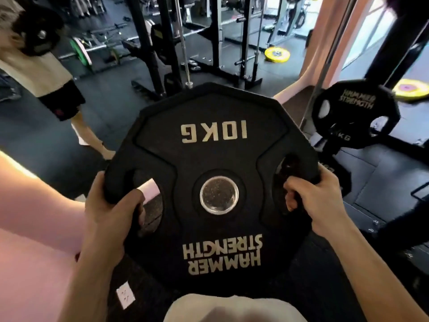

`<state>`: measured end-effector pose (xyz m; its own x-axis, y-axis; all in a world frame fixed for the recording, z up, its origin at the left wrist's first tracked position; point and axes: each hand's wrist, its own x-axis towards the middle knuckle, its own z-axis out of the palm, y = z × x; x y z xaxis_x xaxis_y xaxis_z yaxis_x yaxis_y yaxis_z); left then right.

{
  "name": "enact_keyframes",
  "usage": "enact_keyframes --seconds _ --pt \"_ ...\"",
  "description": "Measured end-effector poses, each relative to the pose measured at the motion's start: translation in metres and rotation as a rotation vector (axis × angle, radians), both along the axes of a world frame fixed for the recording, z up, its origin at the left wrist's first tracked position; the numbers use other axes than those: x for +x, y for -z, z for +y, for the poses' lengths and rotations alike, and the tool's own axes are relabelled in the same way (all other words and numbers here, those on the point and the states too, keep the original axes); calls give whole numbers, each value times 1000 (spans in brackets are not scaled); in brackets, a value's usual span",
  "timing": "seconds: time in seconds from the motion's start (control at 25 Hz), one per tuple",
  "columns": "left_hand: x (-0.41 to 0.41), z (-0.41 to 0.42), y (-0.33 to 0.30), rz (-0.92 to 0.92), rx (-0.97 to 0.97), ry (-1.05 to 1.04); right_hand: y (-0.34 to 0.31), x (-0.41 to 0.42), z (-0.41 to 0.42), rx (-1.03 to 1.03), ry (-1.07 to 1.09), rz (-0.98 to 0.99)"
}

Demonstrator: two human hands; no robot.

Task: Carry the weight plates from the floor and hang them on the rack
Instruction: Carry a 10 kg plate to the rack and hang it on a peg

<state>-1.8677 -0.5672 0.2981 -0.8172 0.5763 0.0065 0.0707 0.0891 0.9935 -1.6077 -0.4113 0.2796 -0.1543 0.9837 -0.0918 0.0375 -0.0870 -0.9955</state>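
Note:
A black 10 kg weight plate (213, 159) marked "HAMMER STRENGTH" fills the middle of the head view, held up flat in front of me with its lettering upside down. My left hand (111, 212) grips its left handle slot, fingers curled round the rim. At the opposite slot my right hand (315, 201) grips the same way. A smaller black plate (355, 115) hangs on the rack (394, 43) at the right, and another dark plate (336, 180) sits lower behind my right hand.
Another person (46, 73) stands at the left holding a dark plate (38, 33). Black rack uprights (148, 43) and bars stand ahead. A yellow plate (276, 54) lies on the dark floor further back, another yellow one (411, 89) at far right. A pink wall edge runs along the left.

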Motion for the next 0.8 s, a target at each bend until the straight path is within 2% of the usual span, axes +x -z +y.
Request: enact_keyframes --seconds 0.16,0.32,0.52,0.8 --pt "-60 93 -2 -8 -3 219 -4 -29 34 4 222 9" --pt "-78 174 -11 7 28 429 -19 -33 56 34 413 17" --pt "-64 275 -8 -17 122 655 -24 -17 90 91 640 33" --pt "-7 400 50 -3 317 822 23 32 172 275 758 6"
